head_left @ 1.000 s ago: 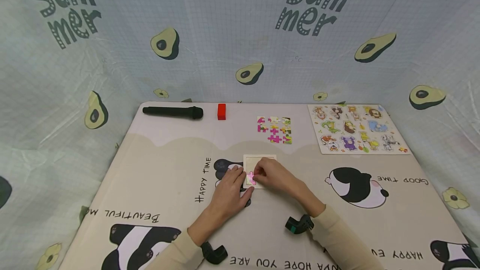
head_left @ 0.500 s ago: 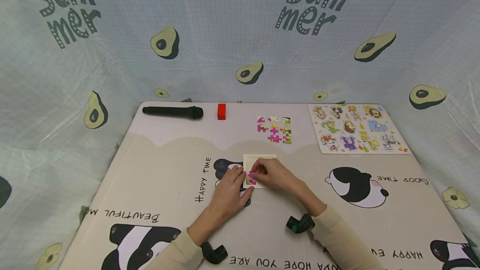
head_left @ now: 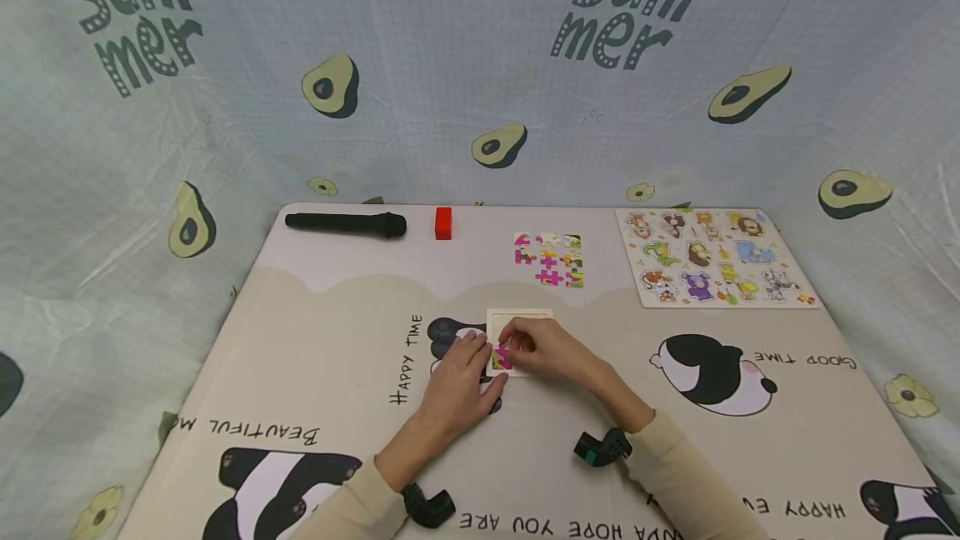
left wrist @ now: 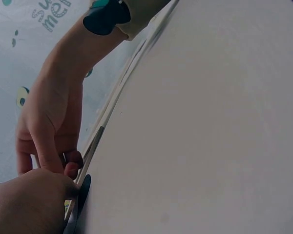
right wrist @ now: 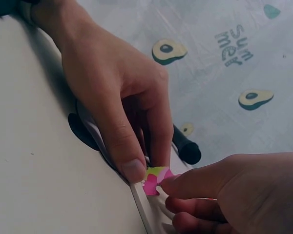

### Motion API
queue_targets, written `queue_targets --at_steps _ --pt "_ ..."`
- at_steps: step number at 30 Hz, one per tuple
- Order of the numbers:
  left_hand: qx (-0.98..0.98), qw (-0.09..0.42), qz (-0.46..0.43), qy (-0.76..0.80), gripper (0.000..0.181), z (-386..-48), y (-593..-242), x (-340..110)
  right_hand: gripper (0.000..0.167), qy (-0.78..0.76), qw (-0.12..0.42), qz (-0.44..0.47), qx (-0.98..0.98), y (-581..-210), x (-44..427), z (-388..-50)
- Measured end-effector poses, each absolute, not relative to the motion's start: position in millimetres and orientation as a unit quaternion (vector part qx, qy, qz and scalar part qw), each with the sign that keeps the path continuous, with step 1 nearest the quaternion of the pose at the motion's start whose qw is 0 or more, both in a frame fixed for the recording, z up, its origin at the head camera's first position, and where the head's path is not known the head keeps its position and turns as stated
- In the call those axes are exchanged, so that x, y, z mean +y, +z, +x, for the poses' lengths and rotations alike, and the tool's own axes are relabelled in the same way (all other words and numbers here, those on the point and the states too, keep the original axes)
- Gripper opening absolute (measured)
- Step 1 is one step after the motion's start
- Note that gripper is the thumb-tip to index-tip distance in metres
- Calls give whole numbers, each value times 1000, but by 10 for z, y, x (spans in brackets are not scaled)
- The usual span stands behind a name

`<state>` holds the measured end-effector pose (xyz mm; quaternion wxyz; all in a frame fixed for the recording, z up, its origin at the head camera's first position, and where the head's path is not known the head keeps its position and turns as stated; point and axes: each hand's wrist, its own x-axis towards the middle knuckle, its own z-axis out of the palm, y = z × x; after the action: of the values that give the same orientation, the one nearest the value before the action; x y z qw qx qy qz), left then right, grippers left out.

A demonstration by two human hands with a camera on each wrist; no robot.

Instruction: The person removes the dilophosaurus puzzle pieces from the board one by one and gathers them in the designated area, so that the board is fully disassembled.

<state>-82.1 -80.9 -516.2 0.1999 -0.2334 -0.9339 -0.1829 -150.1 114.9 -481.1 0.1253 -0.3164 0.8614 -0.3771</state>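
A pale wooden puzzle tray [head_left: 525,312] lies in front of me in the head view. In its near left corner sits a pink and green jigsaw piece [right wrist: 154,179]. My left hand [head_left: 457,382] rests on the tray, its extended fingers at the left edge and its thumb at the near edge. From the right, my right hand [head_left: 551,348] reaches over the tray and pinches the piece's edge between thumb and forefinger, the other fingers bent. The right hand [left wrist: 53,126] hides much of the tray. In the right wrist view, my left thumb [right wrist: 133,170] touches the tray's edge beside the piece.
Several loose jigsaw pieces [head_left: 549,260] lie behind the tray. An animal picture board [head_left: 712,261] is at the back right. A red block [head_left: 443,223] and a black microphone [head_left: 345,225] lie along the back edge, before a patterned cloth wall [head_left: 420,40].
My right hand has shifted slightly left over the tray. The jigsaw piece now shows darker pink and green, without the earlier glare. My left hand has stayed still.
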Motion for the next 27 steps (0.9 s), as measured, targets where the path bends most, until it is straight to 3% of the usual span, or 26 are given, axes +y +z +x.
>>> queue_targets --at_steps 18,27 --pt "-938 185 -231 -181 50 -820 -5161 -816 17 -387 136 -281 868 -4809 1188 -1633" --pt "-940 183 -229 -174 50 -820 -5147 -824 19 -395 102 -240 881 -4778 1229 -1800"
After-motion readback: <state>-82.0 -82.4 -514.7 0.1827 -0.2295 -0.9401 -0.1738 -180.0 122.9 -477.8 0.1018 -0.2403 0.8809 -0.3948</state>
